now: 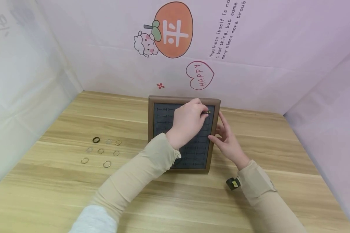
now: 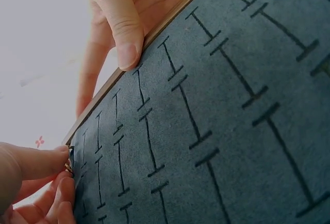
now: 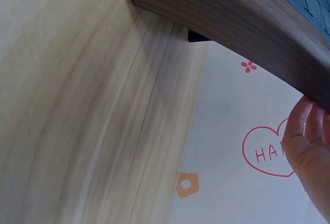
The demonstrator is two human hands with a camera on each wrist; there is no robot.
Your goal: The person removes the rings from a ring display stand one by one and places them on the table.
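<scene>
A ring display board (image 1: 151, 126) with a brown wooden frame and dark slotted padding stands tilted up on the table. My left hand (image 1: 189, 119) reaches across its front and pinches a small gold-coloured ring (image 1: 207, 112) at the top right slots. In the left wrist view, thumb and fingertips hold that ring (image 2: 68, 168) right at the padding's edge. My right hand (image 1: 229, 145) grips the board's right side, thumb on the front edge and other fingers round the side and back. The left forearm hides part of the slots.
Several loose rings lie on the table left of the board, among them a black ring (image 1: 96, 139) and a gold-coloured ring (image 1: 107, 164). Behind the wooden table (image 1: 175, 204) hangs a pale printed cloth (image 1: 105, 64). A dark wrist device (image 1: 232, 183) sits by the right sleeve.
</scene>
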